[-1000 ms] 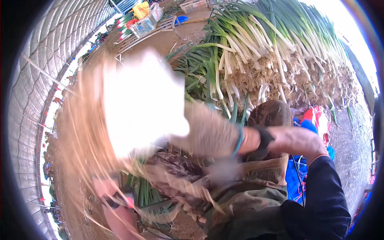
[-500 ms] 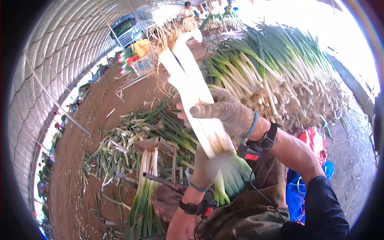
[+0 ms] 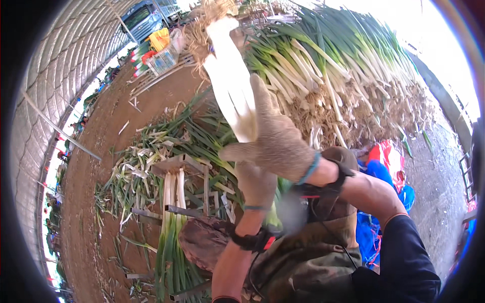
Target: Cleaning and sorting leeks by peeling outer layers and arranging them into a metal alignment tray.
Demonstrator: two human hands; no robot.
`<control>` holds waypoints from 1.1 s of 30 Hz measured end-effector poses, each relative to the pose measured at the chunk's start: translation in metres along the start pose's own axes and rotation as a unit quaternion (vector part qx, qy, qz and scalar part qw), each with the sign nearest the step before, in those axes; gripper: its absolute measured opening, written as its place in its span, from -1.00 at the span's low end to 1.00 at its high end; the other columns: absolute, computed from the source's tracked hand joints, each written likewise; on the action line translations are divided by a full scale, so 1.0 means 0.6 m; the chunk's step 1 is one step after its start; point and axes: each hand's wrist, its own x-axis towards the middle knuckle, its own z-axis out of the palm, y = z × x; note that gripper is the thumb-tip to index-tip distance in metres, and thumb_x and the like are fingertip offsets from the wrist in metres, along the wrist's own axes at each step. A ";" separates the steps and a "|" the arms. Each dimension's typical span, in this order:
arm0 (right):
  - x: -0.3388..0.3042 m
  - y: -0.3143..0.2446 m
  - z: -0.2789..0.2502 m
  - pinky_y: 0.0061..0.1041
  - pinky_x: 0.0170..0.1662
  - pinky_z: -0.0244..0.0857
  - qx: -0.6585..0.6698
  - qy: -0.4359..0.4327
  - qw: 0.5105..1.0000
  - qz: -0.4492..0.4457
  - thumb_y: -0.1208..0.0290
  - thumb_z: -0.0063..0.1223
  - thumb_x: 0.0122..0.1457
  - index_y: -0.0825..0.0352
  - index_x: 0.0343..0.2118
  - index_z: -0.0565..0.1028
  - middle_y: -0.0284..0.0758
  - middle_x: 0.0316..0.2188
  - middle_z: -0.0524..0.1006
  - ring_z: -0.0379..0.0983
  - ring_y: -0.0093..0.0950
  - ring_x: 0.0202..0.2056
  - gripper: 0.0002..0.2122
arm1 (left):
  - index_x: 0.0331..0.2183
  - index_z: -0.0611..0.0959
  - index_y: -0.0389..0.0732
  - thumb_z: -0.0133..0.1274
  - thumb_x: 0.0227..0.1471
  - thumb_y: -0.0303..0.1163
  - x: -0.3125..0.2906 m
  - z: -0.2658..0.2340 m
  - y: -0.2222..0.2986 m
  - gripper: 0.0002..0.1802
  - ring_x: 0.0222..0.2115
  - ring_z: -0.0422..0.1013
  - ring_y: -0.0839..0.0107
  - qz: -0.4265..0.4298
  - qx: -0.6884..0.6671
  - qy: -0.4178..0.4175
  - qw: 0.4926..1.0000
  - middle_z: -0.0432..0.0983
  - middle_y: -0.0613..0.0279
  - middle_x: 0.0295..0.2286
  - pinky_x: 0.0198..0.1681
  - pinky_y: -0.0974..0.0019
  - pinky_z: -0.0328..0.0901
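Observation:
Both my hands wear tan knit gloves. A bunch of leeks (image 3: pixel 230 86) stands tilted in front of me, white stems and brown roots up, green tops down near my lap. My left hand (image 3: pixel 256 184) is closed round the lower part of the stems; some of its fingers are hidden. Just above it, my right hand (image 3: pixel 283 144) lies against the stems with its fingers stretched out and spread. More leeks (image 3: pixel 174 217) rest in a low metal frame (image 3: pixel 183 165) left of my knee.
At the right back lies a big heap of untrimmed leeks (image 3: pixel 348 65). Stripped leaves (image 3: pixel 136 171) cover the soil at left. Blue and red plastic sheeting (image 3: pixel 371 232) lies by my right side. Farther off are a wire crate (image 3: pixel 162 61) with a yellow bag (image 3: pixel 159 39) and a parked vehicle (image 3: pixel 139 17).
My right hand has opened from its grip on the stems and moved down toward my left hand. My left hand has slid slightly up the bunch. The view has shifted a little.

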 end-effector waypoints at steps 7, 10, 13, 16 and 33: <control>0.034 0.021 -0.024 -0.31 0.18 0.34 0.171 -0.068 0.981 -0.068 0.60 0.21 0.03 0.36 0.40 0.02 -0.10 0.22 0.39 0.43 -0.29 0.14 -0.15 | 0.19 0.36 -0.34 0.25 0.04 -0.46 0.006 -0.044 0.071 -0.29 -0.09 0.52 0.35 -0.060 -0.145 -0.152 0.976 0.53 0.08 -0.04 -0.03 0.28 0.40; 0.036 0.001 -0.061 -0.39 0.11 0.41 0.347 -0.194 0.917 -0.012 0.61 0.21 0.05 0.33 0.33 0.18 -0.18 0.18 0.42 0.47 -0.45 0.07 -0.27 | 0.13 0.47 -0.30 0.23 0.06 -0.51 0.035 -0.098 0.077 -0.42 -0.14 0.52 0.47 -0.113 -0.278 -0.225 0.927 0.57 0.23 -0.11 -0.07 0.32 0.42; 0.029 -0.002 -0.060 -0.40 0.04 0.43 0.475 -0.218 0.852 -0.010 0.60 0.27 0.07 0.32 0.25 0.28 -0.32 0.04 0.51 0.53 -0.46 -0.06 -0.36 | 0.02 0.56 -0.33 0.22 0.08 -0.50 0.046 -0.101 0.076 -0.56 -0.19 0.53 0.47 -0.136 -0.282 -0.293 0.904 0.62 0.23 -0.20 -0.11 0.35 0.42; 0.038 0.017 -0.066 -0.40 0.08 0.42 0.331 -0.170 0.928 -0.027 0.54 0.25 0.12 0.32 0.25 0.29 -0.28 0.06 0.51 0.52 -0.47 -0.04 -0.39 | -0.10 0.62 -0.32 0.17 0.13 -0.48 0.034 -0.084 0.091 -0.72 -0.28 0.54 0.48 -0.161 -0.317 -0.250 0.900 0.65 0.22 -0.27 -0.18 0.37 0.43; 0.026 0.031 -0.069 -0.55 -0.15 0.41 0.338 -0.143 0.928 0.063 0.29 0.33 0.17 0.39 -0.12 0.61 -0.42 -0.31 0.64 0.48 -0.68 -0.23 -0.69 | -0.03 0.59 -0.31 0.16 0.21 -0.17 -0.002 -0.065 0.055 -0.57 -0.27 0.49 0.56 -0.144 -0.280 -0.253 0.915 0.62 0.31 -0.27 -0.17 0.42 0.39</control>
